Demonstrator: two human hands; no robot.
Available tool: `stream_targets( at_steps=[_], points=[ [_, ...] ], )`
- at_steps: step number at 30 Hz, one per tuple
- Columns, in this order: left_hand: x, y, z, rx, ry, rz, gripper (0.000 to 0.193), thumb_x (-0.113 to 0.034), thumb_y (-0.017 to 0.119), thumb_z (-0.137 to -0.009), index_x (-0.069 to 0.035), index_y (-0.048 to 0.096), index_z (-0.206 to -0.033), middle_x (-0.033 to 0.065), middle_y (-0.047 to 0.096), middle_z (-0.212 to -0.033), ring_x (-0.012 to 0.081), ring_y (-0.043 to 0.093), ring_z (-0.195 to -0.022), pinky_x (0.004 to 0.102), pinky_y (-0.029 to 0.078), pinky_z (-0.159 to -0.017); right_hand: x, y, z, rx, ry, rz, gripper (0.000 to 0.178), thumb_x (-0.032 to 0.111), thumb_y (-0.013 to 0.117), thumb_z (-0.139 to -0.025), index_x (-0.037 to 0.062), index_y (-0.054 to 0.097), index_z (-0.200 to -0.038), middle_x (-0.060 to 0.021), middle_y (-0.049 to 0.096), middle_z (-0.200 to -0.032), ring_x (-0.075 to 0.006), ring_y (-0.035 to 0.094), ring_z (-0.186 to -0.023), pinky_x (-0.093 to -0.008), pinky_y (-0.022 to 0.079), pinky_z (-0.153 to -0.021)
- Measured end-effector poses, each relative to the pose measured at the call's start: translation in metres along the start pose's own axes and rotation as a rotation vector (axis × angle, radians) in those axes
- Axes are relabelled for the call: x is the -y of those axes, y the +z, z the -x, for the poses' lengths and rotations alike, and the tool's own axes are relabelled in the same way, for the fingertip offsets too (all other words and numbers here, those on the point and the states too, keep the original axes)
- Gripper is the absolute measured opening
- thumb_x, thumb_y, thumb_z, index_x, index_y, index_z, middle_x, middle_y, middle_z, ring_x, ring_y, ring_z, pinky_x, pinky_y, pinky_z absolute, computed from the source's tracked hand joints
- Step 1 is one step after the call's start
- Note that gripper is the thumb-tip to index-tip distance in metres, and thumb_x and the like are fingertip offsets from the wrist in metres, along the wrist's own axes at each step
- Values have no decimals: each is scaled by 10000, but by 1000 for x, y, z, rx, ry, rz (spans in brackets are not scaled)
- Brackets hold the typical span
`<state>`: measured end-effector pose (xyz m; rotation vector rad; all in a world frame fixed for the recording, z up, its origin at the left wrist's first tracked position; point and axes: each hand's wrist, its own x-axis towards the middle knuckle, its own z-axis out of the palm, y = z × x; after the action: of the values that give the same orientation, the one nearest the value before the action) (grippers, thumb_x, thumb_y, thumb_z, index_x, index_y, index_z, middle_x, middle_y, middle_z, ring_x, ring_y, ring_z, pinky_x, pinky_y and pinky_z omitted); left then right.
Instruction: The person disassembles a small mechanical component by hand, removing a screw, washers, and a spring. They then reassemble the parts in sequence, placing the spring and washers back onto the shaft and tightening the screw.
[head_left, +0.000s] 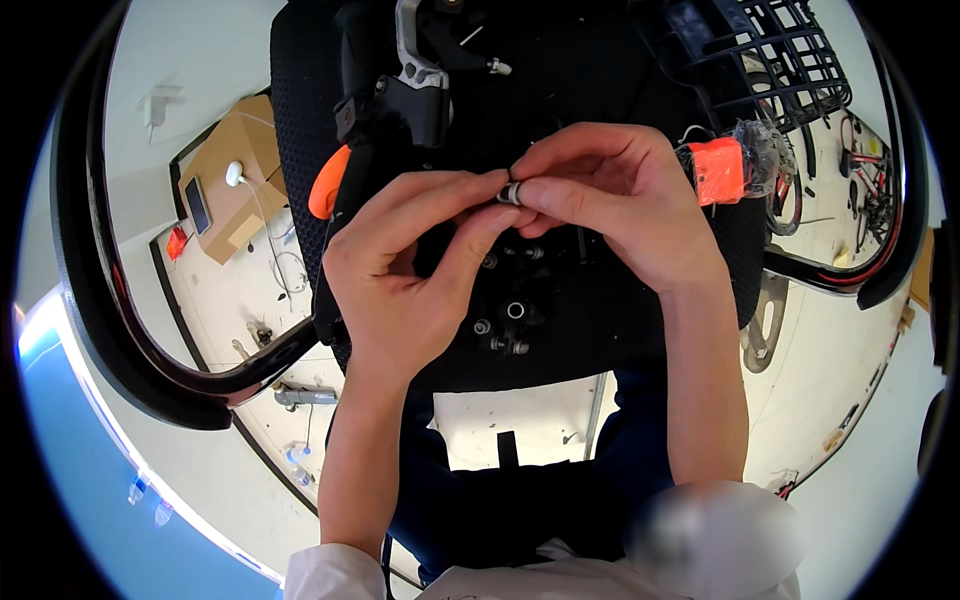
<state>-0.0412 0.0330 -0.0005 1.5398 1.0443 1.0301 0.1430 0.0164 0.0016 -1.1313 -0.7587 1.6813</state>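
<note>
Above a black padded chair seat (600, 330), both my hands meet at a small silver-and-dark metal fitting (511, 193), ring-like in shape. My left hand (410, 260) pinches its left side with thumb and index finger. On the other side, my right hand (610, 200) grips it between thumb and curled fingers. The fingertips hide much of it, so its exact kind cannot be told. Below the hands, a small metal ring (515, 310) sits on a dark part, among several loose bolts (510, 346).
A bicycle brake lever (418, 85) on a black bar and an orange piece (329, 183) lie at the far left. At the far right are a black wire basket (785, 60) and an orange-red block (717, 170) beside clear plastic. Curved black armrests (150, 375) flank the seat.
</note>
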Motion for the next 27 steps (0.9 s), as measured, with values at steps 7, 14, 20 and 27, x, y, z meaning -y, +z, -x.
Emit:
stream_targets(
  at_steps=[7,14,20,27],
  points=[
    [5,-3,0,-5,54,57,208,48,755,-737,17,702,-936,97,685,-887,145,663,-767,213,516,-682,-2,3,-1,-5,-1,-5,182,17,691,-830,-39,684,-1003,-125,704,-899,-175,698,-818,-263,582,-750],
    [-3,-10,5,50,-63,37,224,95,732,-752,59,652,-959,122,674,-924,154,659,-840,256,547,-778,1,0,5,-8,4,18,192,-3,685,-819,-31,679,-1009,-120,695,-915,-181,693,-817,-267,576,-764],
    [-4,-13,8,71,-52,54,232,91,749,-735,55,652,-943,105,672,-910,140,650,-812,247,541,-753,-4,1,7,-2,-38,25,216,-37,682,-804,-33,663,-1019,-123,688,-933,-182,691,-817,-271,574,-753],
    [-3,-14,11,90,-33,48,238,103,755,-715,50,652,-923,100,664,-889,147,647,-799,252,543,-730,-5,1,11,50,-3,8,217,-51,696,-793,-35,659,-1006,-120,689,-927,-180,690,-858,-265,571,-737]
  ],
)
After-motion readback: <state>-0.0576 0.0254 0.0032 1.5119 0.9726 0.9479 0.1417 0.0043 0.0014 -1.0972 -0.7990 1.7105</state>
